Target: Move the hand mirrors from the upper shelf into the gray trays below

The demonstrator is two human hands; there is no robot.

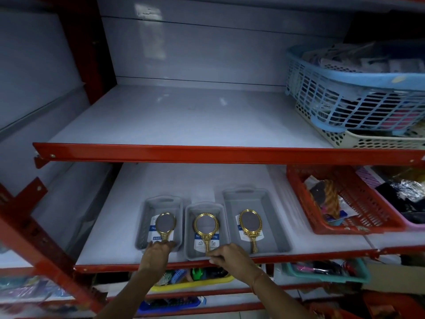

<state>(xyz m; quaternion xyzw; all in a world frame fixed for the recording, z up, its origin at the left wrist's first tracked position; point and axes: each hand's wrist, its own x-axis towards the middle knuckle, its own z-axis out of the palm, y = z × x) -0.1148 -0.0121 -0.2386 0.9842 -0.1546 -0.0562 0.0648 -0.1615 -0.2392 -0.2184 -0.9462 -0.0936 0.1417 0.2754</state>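
three small oval hand mirrors with golden ornate frames lie now in the three gray plastic trays on the lower white shelf, one mirror in each: the left mirror [165, 224] in the left gray tray [144, 223], the middle mirror [206, 224] in the middle gray tray [189, 229], and the right mirror [248, 221] in the bigger right gray tray [271, 217]. the upper white shelf [184, 120] with its red metal front edge shows no mirror on its bare part, so i judge that the moving is nearly finished, perhaps only small arranging is left. its right end carries a blue plastic lattice basket [345, 97] full of goods, and i cannot see whether a mirror hides there. the left hand [156, 253] rests at the near rim of the left tray, close to the handle end of its mirror; i cannot tell if the fingers grip the handle or only the rim. the right hand [227, 255] is at the front rim of the middle tray, fingers curled together at the end of the mirror handle, but whether they pinch it i cannot tell. a red plastic basket [368, 203] stands well to the right of the trays.
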